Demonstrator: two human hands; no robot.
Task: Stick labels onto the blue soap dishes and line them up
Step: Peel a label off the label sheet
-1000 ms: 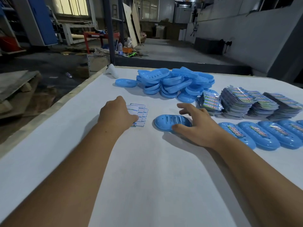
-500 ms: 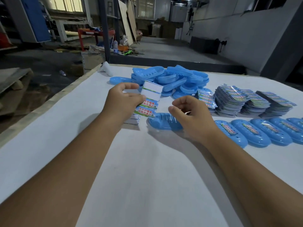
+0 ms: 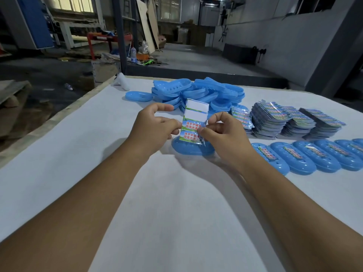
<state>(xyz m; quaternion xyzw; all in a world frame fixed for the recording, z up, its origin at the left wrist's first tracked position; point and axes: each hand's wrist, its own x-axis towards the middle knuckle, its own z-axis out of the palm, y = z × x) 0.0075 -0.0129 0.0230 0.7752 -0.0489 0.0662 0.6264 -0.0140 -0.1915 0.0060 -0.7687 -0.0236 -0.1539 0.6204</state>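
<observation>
Label sheet (image 3: 193, 122) now raised, both hands pinching.

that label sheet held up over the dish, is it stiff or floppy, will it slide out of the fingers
The label sheet probably flexes easily: it looks thin, though it stands nearly flat between the left hand and right hand. Likely very light. Its glossy face may be slick, so a pinch at both edges seems wise.
</observation>
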